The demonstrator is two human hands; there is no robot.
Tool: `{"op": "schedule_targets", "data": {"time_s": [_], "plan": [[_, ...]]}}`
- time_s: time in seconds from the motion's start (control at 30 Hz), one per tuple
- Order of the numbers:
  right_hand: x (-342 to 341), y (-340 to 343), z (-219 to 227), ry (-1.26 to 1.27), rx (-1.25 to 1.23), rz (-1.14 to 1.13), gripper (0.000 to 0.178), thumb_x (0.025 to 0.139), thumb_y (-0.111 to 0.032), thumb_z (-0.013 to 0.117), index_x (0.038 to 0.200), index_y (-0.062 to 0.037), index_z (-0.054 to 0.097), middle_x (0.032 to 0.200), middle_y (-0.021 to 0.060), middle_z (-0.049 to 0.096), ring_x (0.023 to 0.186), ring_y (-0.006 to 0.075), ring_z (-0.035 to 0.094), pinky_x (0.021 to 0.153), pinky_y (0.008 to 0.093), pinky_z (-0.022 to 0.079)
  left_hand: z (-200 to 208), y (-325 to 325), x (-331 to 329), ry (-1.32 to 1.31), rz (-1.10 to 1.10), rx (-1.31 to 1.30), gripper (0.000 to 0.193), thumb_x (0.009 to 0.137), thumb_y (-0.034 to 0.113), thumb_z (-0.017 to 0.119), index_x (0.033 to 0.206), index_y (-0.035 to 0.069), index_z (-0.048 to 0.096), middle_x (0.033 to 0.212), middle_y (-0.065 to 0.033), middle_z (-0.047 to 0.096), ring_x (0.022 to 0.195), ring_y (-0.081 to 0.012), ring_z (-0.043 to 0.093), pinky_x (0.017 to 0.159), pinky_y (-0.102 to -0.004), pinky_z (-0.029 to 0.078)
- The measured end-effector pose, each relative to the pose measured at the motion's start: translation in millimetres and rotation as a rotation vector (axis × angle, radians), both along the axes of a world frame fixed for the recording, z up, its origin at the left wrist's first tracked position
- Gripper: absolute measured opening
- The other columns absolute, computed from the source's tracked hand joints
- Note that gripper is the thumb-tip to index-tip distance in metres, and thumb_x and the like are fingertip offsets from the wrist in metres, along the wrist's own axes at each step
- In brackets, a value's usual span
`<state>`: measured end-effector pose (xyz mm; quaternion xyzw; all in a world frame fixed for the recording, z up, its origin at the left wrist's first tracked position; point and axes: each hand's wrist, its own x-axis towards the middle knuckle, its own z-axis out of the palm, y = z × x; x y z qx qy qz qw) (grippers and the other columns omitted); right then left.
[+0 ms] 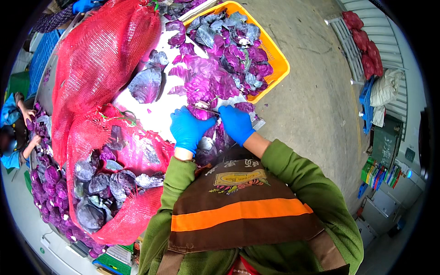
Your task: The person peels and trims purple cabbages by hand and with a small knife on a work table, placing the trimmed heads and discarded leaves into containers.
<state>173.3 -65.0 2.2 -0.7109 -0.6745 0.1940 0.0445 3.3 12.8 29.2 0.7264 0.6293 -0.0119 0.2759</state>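
Observation:
My left hand (pixel 189 129), in a blue glove, is curled around a red cabbage (pixel 200 112), mostly hidden by the fingers. My right hand (pixel 236 124), gloved the same, is closed on a knife; its thin blade (pixel 207 110) points left across the cabbage. The knife's handle is hidden in the glove. Just beyond both hands lies a heap of loose purple cabbage leaves (pixel 201 82) on the white table. More leaves lie below the hands, near the apron.
A yellow crate (pixel 280 68) full of cabbage leaves stands beyond the hands. Red mesh sacks (pixel 103 50) cover the table's left side; one lies open with cabbages (pixel 91 213) inside. At far left, another person (pixel 13 133) handles a pile of purple cabbages (pixel 50 188). Concrete floor (pixel 316 105) stretches right.

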Motion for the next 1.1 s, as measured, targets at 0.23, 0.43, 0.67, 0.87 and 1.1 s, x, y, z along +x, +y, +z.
{"op": "schedule_targets", "data": {"time_s": [0.23,0.43,0.67,0.87,1.1], "plan": [[9,9,-9,0.046,-0.025,0.052,0.009,0.093,-0.011,0.052,0.100,-0.0064,0.055,0.088,0.0178,0.065,0.078,0.0393,0.068,0.063,0.0505,0.053,0,18,3,-0.001,-0.064,-0.098,0.096,0.051,0.076,0.083,0.101,-0.005,0.065,0.100,-0.0238,0.067,0.098,-0.0381,0.064,0.080,-0.0468,0.056],[3,20,-48,0.045,-0.065,-0.021,0.014,0.095,-0.017,0.053,0.101,-0.0059,0.059,0.087,0.0206,0.068,0.075,0.0416,0.068,0.064,0.0511,0.054,9,3,4,-0.008,-0.081,-0.025,0.097,0.053,0.069,0.087,0.112,-0.005,0.062,0.109,-0.0241,0.065,0.104,-0.0384,0.061,0.084,-0.0466,0.054],[-3,34,-19,0.280,-0.023,-0.136,0.040,0.097,-0.040,0.059,0.124,-0.0094,0.060,0.093,0.0186,0.072,0.081,0.0398,0.070,0.069,0.0499,0.055,-30,-34,-101,-0.893,0.426,-0.351,0.086,0.075,0.022,0.089,0.145,-0.002,0.046,0.133,-0.0154,0.060,0.122,-0.0240,0.059,0.106,-0.0372,0.049],[34,92,-65,0.136,0.038,0.158,0.071,0.095,-0.046,0.062,0.153,-0.0122,0.038,0.108,0.0188,0.071,0.089,0.0375,0.071,0.074,0.0485,0.056,-34,-57,-126,-1.510,0.855,-0.566,0.069,0.091,0.027,0.072,0.148,0.002,0.043,0.140,-0.0168,0.055,0.129,-0.0281,0.055,0.111,-0.0427,0.045],[96,153,4,0.214,0.144,-0.224,0.054,0.096,-0.042,0.061,0.139,-0.0103,0.057,0.116,0.0257,0.068,0.102,0.0440,0.066,0.084,0.0503,0.055,2,-42,-107,-2.055,1.101,-0.673,0.082,0.088,0.056,0.065,0.154,0.015,0.039,0.154,-0.0136,0.045,0.138,-0.0360,0.046,0.114,-0.0566,0.038]]}}
